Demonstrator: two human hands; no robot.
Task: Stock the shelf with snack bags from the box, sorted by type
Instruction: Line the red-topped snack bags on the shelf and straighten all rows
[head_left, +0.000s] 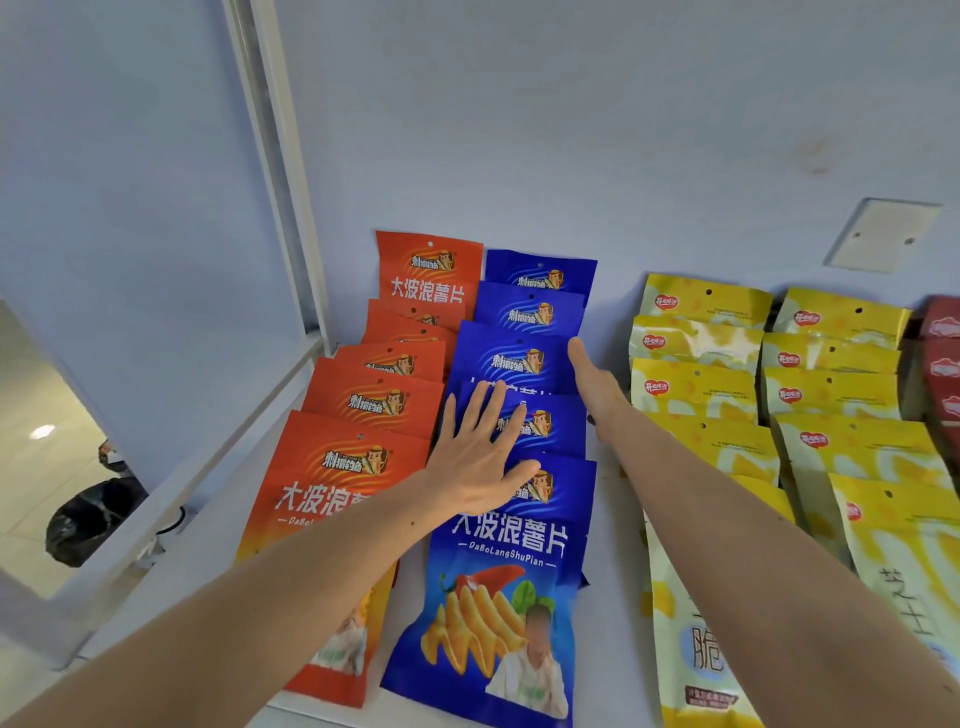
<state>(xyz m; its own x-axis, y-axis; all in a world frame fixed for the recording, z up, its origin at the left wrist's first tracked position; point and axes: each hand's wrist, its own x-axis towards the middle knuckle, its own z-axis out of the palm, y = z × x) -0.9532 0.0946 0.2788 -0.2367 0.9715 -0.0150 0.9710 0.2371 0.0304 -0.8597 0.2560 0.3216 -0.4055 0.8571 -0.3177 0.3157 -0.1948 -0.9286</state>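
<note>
Snack bags lie in overlapping rows on a white shelf (615, 499). A row of orange chip bags (358, 415) runs along the left, with a row of blue chip bags (511, 561) beside it. My left hand (480, 452) lies flat with spread fingers on the blue row, near its left edge. My right hand (592, 382) is held edge-on with straight fingers against the right side of the blue row. Two rows of yellow bags (696, 384) lie further right. Dark red bags (943, 364) show at the right border. No box is in view.
A white wall rises behind the shelf, with a blank cover plate (883, 234) at the upper right. A white upright frame (280, 156) stands left of the shelf. Down at the left, a black bin bag (88, 519) sits on a tiled floor.
</note>
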